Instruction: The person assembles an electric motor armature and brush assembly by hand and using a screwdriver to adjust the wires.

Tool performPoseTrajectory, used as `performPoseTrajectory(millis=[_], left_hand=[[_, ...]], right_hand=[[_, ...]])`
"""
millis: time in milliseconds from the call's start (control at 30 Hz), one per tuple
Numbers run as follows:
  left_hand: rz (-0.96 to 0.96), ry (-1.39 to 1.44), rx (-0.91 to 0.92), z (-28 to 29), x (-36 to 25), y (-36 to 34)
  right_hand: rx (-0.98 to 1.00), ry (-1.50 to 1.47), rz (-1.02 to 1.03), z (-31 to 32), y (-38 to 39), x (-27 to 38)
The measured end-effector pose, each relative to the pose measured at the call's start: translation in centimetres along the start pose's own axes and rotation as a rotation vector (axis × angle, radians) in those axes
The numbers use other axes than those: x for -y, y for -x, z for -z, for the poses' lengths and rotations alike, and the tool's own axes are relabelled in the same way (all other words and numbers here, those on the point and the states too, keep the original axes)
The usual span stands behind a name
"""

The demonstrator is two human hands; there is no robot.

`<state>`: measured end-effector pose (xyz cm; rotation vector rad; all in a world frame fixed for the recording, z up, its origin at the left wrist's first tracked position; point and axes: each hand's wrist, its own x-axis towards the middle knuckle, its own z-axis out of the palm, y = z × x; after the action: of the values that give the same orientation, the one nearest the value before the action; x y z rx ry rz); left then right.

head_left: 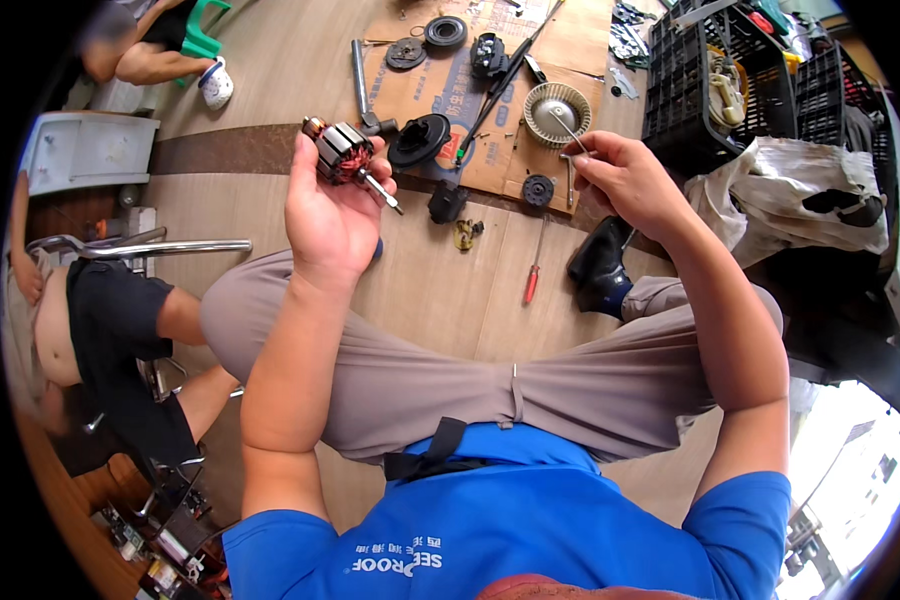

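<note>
My left hand [332,215] is raised and holds a motor armature [342,155] with red-copper windings, dark metal laminations and a silver shaft pointing down and right. My right hand [620,180] pinches a thin metal rod [568,128], whose exact kind I cannot make out. Its tip overlaps a cream-rimmed blower wheel [557,114] in the view. Just left of that hand lies a small round black disc [537,190]. Beyond my left hand is a black round housing [420,140]. A black block-shaped part [447,201] and a small yellowish part [467,235] lie nearer on the floor.
Flattened cardboard [490,160] carries more black round parts [445,32] and a hammer [362,90]. A red-handled screwdriver [533,284] lies near my black shoe [600,265]. Black crates [690,80] and a whitish cloth bag [795,195] stand right. Two other people sit left.
</note>
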<state>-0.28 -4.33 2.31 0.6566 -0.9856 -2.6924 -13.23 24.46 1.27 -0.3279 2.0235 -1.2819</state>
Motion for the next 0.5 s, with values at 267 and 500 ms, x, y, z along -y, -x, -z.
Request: performPoseTrajectory(millis=[267,500], left_hand=[[-0.046,0.098,0.040,-0.7,-2.1,1.8],[-0.041,0.108,0.022,0.1,-2.9,2.6]], right_hand=[[0.073,0.652,-0.035,-3.1,-4.3,-12.7],[0.345,1.227,-0.145,-6.0,-4.1,-19.0]])
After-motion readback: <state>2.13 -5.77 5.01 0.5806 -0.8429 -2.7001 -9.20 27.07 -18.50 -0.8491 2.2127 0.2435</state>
